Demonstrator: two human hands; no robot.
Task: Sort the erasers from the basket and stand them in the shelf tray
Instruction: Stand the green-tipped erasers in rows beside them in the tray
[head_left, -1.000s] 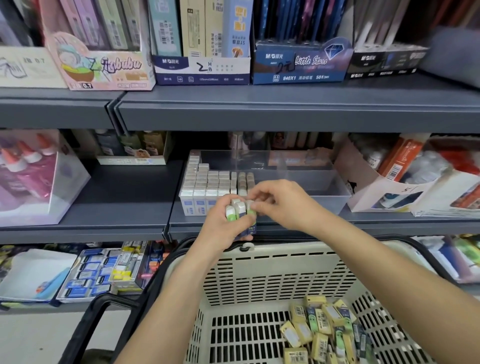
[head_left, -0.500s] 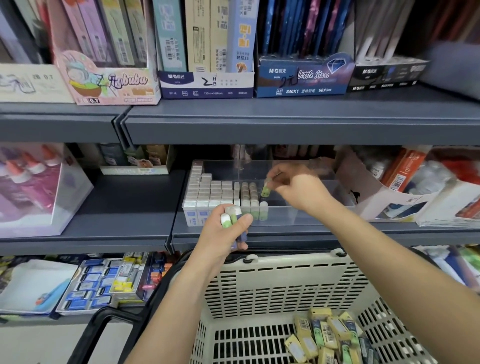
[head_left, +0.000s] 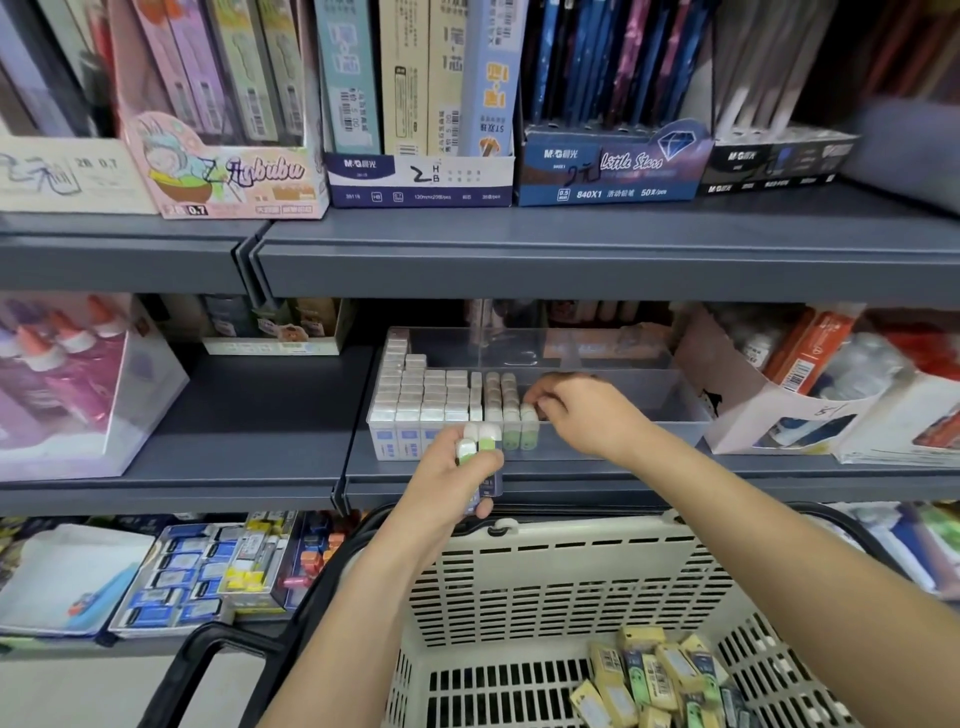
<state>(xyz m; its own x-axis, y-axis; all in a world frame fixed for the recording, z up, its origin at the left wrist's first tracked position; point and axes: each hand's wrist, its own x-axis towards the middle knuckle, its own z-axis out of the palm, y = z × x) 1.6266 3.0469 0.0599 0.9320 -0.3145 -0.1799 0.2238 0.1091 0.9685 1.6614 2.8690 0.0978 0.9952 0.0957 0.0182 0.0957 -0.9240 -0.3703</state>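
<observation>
Left hand (head_left: 453, 483): fingers curled round a small bunch of held erasers (head_left: 477, 442), whose white and green tops poke up above the thumb. It sits at 7 o'clock from the right hand, above the basket's far rim.
Right hand (head_left: 589, 415): reaches into the clear tray with bent fingers, the fingertips (head_left: 537, 402) pinching the top of the end eraser (head_left: 529, 440).
End eraser: upright in a green sleeve, at the 3 o'clock end of the tray's front row, touching its neighbour.
Standing erasers (head_left: 431, 395): packed upright in rows in the tray's 9 o'clock half. Those toward 9 o'clock have blue-and-white sleeves; the ones next to the end eraser are green.
Clear tray (head_left: 649, 436): on the grey middle shelf (head_left: 249, 415), at 12 o'clock from the basket.
Basket (head_left: 571, 587): cream, slotted, with black handles, below the shelf edge.
Loose erasers (head_left: 660, 675): a heap in yellow and green sleeves in the basket's 5 o'clock corner.
M&G 2B box (head_left: 421, 179): on the shelf above, at 11 o'clock from the tray.
</observation>
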